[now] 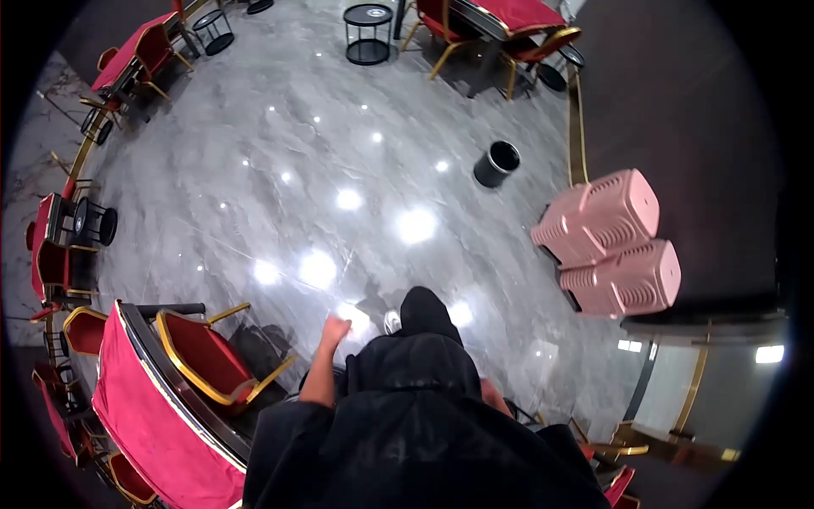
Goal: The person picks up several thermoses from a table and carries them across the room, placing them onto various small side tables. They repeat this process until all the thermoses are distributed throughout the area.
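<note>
My left hand (337, 328) reaches forward past the left side of my body, its fingers looking curled in. A bright white patch lies right beside it; whether that is floor glare or something held I cannot make out. Only a small part of my right arm or hand (494, 395) shows at my right side, and its fingers are hidden behind my black clothing (415, 441). A white shoe (392, 321) shows below my body. Left of me, a red chair with a gold frame (208, 356) stands at a table with a red top (153, 416).
Ahead on the grey marble floor (280, 204) stands a black bin (496, 164). Two stacks of pink plastic stools (606, 216) are at the right. Round black side tables (368, 34) and more red tables (127, 55) with chairs line the room's edges.
</note>
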{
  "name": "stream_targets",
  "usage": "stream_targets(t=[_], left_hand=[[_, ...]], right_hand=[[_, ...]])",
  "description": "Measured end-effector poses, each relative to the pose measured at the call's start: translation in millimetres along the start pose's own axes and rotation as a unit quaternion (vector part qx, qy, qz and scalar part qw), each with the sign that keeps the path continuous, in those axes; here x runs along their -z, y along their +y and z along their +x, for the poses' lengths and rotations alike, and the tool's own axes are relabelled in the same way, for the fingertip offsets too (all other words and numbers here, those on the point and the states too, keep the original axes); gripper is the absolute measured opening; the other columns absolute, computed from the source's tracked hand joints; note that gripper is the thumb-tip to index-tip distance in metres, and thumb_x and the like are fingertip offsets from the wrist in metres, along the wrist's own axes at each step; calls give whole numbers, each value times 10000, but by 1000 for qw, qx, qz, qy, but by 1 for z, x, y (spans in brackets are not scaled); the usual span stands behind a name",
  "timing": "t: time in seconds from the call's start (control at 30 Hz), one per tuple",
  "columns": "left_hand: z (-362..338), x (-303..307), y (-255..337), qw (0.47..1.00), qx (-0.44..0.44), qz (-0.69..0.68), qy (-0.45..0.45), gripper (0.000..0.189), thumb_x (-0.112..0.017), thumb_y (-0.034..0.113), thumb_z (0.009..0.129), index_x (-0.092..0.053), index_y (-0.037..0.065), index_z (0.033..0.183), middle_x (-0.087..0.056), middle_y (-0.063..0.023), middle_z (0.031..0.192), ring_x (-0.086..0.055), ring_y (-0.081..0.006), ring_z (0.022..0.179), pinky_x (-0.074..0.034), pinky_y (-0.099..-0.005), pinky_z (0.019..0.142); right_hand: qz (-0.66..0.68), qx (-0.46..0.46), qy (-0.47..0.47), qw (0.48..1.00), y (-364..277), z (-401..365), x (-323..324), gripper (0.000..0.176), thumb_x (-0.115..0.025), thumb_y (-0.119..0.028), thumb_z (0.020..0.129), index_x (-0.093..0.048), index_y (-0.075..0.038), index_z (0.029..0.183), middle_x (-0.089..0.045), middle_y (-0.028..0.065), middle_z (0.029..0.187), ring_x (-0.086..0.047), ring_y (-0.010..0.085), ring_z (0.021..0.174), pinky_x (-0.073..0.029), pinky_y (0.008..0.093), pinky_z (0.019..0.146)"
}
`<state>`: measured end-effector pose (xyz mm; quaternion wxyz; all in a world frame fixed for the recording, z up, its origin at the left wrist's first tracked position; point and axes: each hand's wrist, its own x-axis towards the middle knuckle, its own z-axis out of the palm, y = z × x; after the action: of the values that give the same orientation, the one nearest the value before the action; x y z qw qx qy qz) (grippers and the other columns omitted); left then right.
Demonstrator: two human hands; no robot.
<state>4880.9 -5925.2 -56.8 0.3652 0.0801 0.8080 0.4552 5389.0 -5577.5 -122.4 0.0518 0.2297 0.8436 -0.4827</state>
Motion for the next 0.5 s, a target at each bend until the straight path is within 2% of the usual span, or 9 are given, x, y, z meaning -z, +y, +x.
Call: stream_targets(t=[0.03,0.07,0.2,0.3,0.37,0.4,0.43,0.47,0.5], left_hand=[[46,22,110,998,-37,39,29,366,-581,338,809,-662,12,665,-638,-124,607,-616,-195,574,-464,-358,573],[82,41,199,997,-66,-20,35,401,-569,367,841,-640,25,644,-580,-55,570,-534,-124,565,-435,-303,558],[218,109,393,985,-146,-89,1,302,-566,273,867,-606,33,688,-592,2,656,-516,-84,611,-412,-255,567],[302,150,403,980,-154,-123,12,243,-564,229,863,-581,47,703,-581,4,664,-515,-80,630,-417,-255,578],[343,166,335,983,-105,-141,59,164,-567,165,822,-580,43,712,-562,-13,629,-519,-95,614,-431,-267,573],[350,174,297,980,-119,-143,75,139,-551,141,817,-570,48,715,-577,-20,632,-541,-105,616,-436,-272,566],[349,179,248,985,-58,-132,99,177,-554,178,823,-578,45,708,-587,-28,619,-557,-119,602,-438,-278,556],[331,186,211,973,107,-187,80,247,-558,239,824,-596,41,682,-587,-42,599,-567,-129,597,-432,-286,537],[308,182,152,970,112,-123,178,270,-572,269,817,-602,37,682,-582,-43,590,-549,-130,569,-423,-287,515]], right_hand=[[124,-243,-30,962,-68,10,13,329,-522,-283,833,-653,-4,946,-654,88,876,-580,219,795,-466,344,723],[143,-314,-41,938,-95,37,24,315,-525,-277,832,-653,-7,930,-650,86,856,-577,216,769,-463,346,698],[126,-381,-82,912,-163,191,65,265,-533,-251,825,-655,-20,865,-633,77,777,-564,203,666,-448,352,602],[51,-322,-131,936,-176,346,106,234,-540,-232,820,-656,-29,816,-620,71,717,-555,193,589,-437,357,529],[35,-257,-129,957,-200,488,134,218,-544,-219,817,-657,-36,783,-611,67,678,-548,186,538,-429,360,480],[141,-358,-78,920,-279,566,150,239,-540,-231,806,-667,-42,731,-615,63,663,-562,171,554,-436,336,480],[101,-260,-143,950,-270,636,160,252,-524,-266,815,-669,-61,809,-669,87,797,-617,171,648,-483,345,545],[175,-247,-113,946,-292,705,167,252,-529,-251,818,-653,-33,825,-666,103,795,-636,193,686,-511,341,589],[185,-253,-118,942,-346,769,178,251,-539,-251,824,-641,-24,860,-662,110,799,-647,203,715,-530,345,632]])
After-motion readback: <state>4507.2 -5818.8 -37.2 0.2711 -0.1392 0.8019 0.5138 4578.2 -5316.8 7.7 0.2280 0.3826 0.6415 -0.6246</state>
